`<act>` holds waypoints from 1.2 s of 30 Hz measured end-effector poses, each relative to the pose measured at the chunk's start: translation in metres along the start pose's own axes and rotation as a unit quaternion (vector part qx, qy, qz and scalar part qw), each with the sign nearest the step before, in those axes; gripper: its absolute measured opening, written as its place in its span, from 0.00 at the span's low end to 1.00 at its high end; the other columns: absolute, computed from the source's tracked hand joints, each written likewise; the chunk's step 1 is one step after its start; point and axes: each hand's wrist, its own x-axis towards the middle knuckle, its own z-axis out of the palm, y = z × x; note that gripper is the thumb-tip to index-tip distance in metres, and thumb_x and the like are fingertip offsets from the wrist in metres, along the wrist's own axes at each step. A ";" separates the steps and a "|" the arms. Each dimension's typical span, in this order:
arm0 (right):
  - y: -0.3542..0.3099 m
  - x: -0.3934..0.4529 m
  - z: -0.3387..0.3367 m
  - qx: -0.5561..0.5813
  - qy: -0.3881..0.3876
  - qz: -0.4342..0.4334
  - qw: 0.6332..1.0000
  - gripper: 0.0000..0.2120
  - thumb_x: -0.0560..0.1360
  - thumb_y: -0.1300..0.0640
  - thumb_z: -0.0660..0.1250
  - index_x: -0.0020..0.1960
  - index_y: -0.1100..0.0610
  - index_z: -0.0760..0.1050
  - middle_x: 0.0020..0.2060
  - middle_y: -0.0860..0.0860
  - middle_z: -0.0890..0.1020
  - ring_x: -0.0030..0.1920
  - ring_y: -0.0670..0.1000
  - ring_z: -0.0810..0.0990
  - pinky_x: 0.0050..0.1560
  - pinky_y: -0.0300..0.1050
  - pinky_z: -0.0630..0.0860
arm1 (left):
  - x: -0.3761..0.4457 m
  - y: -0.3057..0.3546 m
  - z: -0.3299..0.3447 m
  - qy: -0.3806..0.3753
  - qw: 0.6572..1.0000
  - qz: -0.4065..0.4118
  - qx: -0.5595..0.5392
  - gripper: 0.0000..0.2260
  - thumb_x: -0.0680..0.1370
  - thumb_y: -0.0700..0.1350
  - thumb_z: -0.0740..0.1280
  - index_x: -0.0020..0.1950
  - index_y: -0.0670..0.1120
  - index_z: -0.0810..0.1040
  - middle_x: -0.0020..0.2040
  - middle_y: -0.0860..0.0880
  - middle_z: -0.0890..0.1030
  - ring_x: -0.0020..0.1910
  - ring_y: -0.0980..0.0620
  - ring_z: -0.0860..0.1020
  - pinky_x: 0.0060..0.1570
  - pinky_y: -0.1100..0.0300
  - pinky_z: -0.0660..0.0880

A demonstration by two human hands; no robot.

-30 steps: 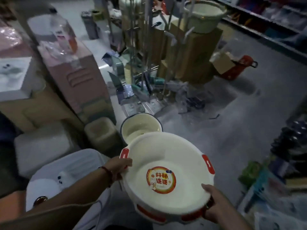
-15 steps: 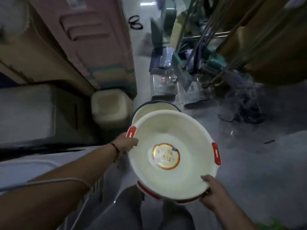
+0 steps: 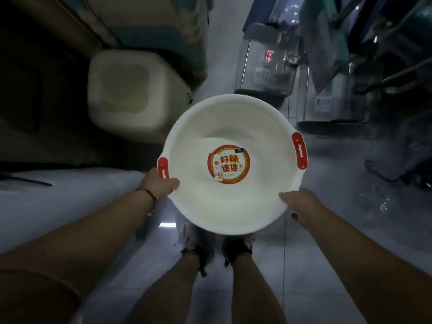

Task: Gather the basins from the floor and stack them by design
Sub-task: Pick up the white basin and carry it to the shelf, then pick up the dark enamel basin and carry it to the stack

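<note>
- White basin [image 3: 231, 202], round, two red handle tabs on the rim: one at left [image 3: 163, 167], one at upper right [image 3: 299, 150].
- Round sticker [image 3: 228, 164] on the basin floor: red ring, yellow band, large red Chinese characters reading 好柿连连, a small white cartoon rabbit at lower left, a small dark badge at upper right. Fine print along the bottom is too small to read.
- Basin is held in the air, mouth up, above the person's two shoes [image 3: 191, 239] and the tiled floor [image 3: 292, 277]. It sits between the two hands, rim tilted slightly toward the camera.
- Left hand [image 3: 157, 184]: grips the rim at the left red tab, thumb hooked over the inside edge, fingers under the rim out of sight. Thin red bracelet [image 3: 148, 192] on that wrist.
- Right hand [image 3: 301, 204]: holds the lower right rim, thumb lying over the edge into the bowl, fingers wrapped below and hidden.
- Cream square stool or bin [image 3: 131, 90] stands on the floor just past the basin's upper left edge.
- Clear plastic containers [image 3: 266, 61] stand upper right; a small red label shows on one, text unreadable.
- White bulky object [image 3: 58, 195] lies at left beside the left forearm; what it is, cannot tell.
</note>
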 end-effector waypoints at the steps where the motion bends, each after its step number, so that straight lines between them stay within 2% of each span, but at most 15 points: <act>1: 0.005 0.010 0.001 -0.024 0.011 -0.011 1.000 0.17 0.76 0.63 0.68 0.64 0.66 0.73 0.57 0.61 0.78 0.52 0.57 0.75 0.58 0.52 0.74 | 0.004 -0.005 0.010 0.022 1.000 0.000 0.013 0.11 0.70 0.40 0.71 0.52 0.40 0.78 0.47 0.42 0.82 0.44 0.45 0.80 0.39 0.59 0.75; 4: 0.021 0.027 0.011 -0.033 0.051 -0.050 0.997 0.17 0.75 0.64 0.68 0.64 0.63 0.74 0.50 0.57 0.78 0.49 0.57 0.76 0.53 0.51 0.75 | 0.012 -0.019 0.030 0.078 0.997 0.009 0.006 0.25 0.66 0.48 0.71 0.60 0.41 0.70 0.52 0.43 0.79 0.48 0.43 0.79 0.50 0.50 0.78; 6: 0.027 0.027 0.017 -0.031 0.054 -0.067 0.996 0.18 0.75 0.64 0.66 0.64 0.61 0.73 0.52 0.58 0.80 0.50 0.57 0.76 0.55 0.52 0.77 | 0.014 -0.025 0.034 0.094 0.995 0.018 0.002 0.29 0.66 0.49 0.70 0.64 0.43 0.66 0.53 0.44 0.78 0.50 0.41 0.79 0.55 0.44 0.78; 8: 0.026 0.022 0.017 -0.044 0.046 -0.068 0.996 0.20 0.75 0.62 0.67 0.66 0.62 0.71 0.57 0.59 0.80 0.52 0.59 0.77 0.55 0.51 0.77 | 0.009 -0.021 0.033 0.082 0.996 0.020 0.002 0.33 0.70 0.46 0.71 0.71 0.44 0.61 0.56 0.44 0.76 0.54 0.40 0.78 0.58 0.43 0.77; 12: 0.005 -0.008 0.003 -0.081 0.029 -0.068 0.994 0.29 0.75 0.58 0.68 0.72 0.62 0.61 0.61 0.55 0.75 0.61 0.60 0.76 0.57 0.51 0.74 | -0.007 -0.001 0.015 0.051 0.997 0.033 0.055 0.44 0.75 0.41 0.71 0.80 0.46 0.43 0.72 0.41 0.68 0.67 0.39 0.71 0.66 0.47 0.69; 14: -0.014 -0.042 -0.008 -0.131 0.062 -0.123 0.982 0.29 0.75 0.56 0.68 0.71 0.58 0.59 0.58 0.53 0.74 0.59 0.59 0.76 0.55 0.50 0.75 | -0.027 0.015 -0.005 0.057 0.990 0.065 0.109 0.43 0.76 0.44 0.70 0.80 0.48 0.43 0.77 0.40 0.60 0.72 0.38 0.66 0.69 0.46 0.65; 16: -0.038 -0.083 -0.020 -0.194 0.088 -0.184 0.959 0.31 0.73 0.52 0.69 0.71 0.56 0.60 0.61 0.55 0.75 0.58 0.58 0.77 0.56 0.54 0.77 | -0.055 0.035 -0.029 0.063 0.976 0.104 0.178 0.41 0.76 0.51 0.69 0.80 0.49 0.46 0.79 0.39 0.54 0.73 0.36 0.63 0.70 0.44 0.65; 19: -0.090 -0.176 -0.048 -0.292 0.109 -0.258 0.915 0.39 0.74 0.48 0.68 0.78 0.56 0.52 0.74 0.57 0.64 0.70 0.60 0.68 0.67 0.58 0.69 | -0.129 0.079 -0.085 0.090 0.950 0.160 0.252 0.39 0.74 0.58 0.67 0.79 0.49 0.52 0.76 0.38 0.57 0.69 0.34 0.68 0.65 0.43 0.70; 24: -0.171 -0.343 -0.076 -0.396 0.137 -0.402 0.814 0.40 0.76 0.42 0.63 0.79 0.54 0.47 0.78 0.54 0.54 0.77 0.58 0.55 0.75 0.56 0.57 | -0.276 0.153 -0.189 0.197 0.878 0.248 0.360 0.34 0.75 0.58 0.65 0.78 0.50 0.58 0.78 0.39 0.58 0.71 0.39 0.66 0.65 0.50 0.69; 26: -0.202 -0.400 -0.078 -0.460 0.146 -0.470 0.739 0.38 0.77 0.39 0.60 0.79 0.53 0.47 0.79 0.54 0.52 0.77 0.59 0.53 0.75 0.58 0.53 | -0.328 0.175 -0.233 0.232 0.846 0.275 0.394 0.33 0.74 0.58 0.63 0.77 0.51 0.59 0.75 0.43 0.64 0.70 0.41 0.67 0.66 0.49 0.68; 29: -0.255 -0.498 -0.075 -0.524 0.144 -0.585 0.602 0.33 0.80 0.40 0.56 0.79 0.51 0.51 0.79 0.52 0.51 0.78 0.58 0.49 0.75 0.58 0.50 | -0.414 0.187 -0.303 0.320 0.812 0.279 0.401 0.29 0.74 0.61 0.58 0.73 0.51 0.66 0.71 0.45 0.70 0.67 0.43 0.69 0.63 0.49 0.69; 30: -0.271 -0.531 -0.071 -0.525 0.136 -0.615 0.573 0.32 0.80 0.40 0.55 0.79 0.50 0.52 0.79 0.51 0.51 0.78 0.58 0.48 0.75 0.58 0.49 | -0.440 0.187 -0.325 0.351 0.807 0.271 0.391 0.29 0.73 0.62 0.56 0.71 0.51 0.67 0.70 0.45 0.71 0.67 0.43 0.70 0.63 0.49 0.70; 32: -0.295 -0.600 -0.068 -0.511 0.129 -0.665 0.528 0.30 0.79 0.39 0.54 0.78 0.48 0.54 0.79 0.51 0.53 0.78 0.58 0.50 0.75 0.58 0.50 | -0.484 0.184 -0.368 0.406 0.795 0.245 0.379 0.30 0.74 0.62 0.59 0.74 0.52 0.64 0.73 0.45 0.68 0.68 0.44 0.68 0.65 0.49 0.68; 34: -0.308 -0.666 -0.064 -0.496 0.126 -0.725 0.462 0.28 0.79 0.41 0.56 0.77 0.48 0.57 0.78 0.52 0.57 0.77 0.58 0.54 0.74 0.57 0.54 | -0.533 0.175 -0.408 0.448 0.790 0.209 0.362 0.33 0.76 0.63 0.61 0.78 0.53 0.56 0.78 0.45 0.58 0.73 0.42 0.62 0.69 0.46 0.65; 36: -0.316 -0.721 -0.059 -0.460 0.114 -0.776 0.416 0.27 0.79 0.40 0.57 0.76 0.46 0.60 0.77 0.50 0.60 0.75 0.56 0.59 0.72 0.56 0.58 | -0.582 0.163 -0.439 0.488 0.782 0.192 0.337 0.35 0.77 0.62 0.61 0.80 0.53 0.53 0.80 0.44 0.52 0.77 0.41 0.57 0.72 0.44 0.61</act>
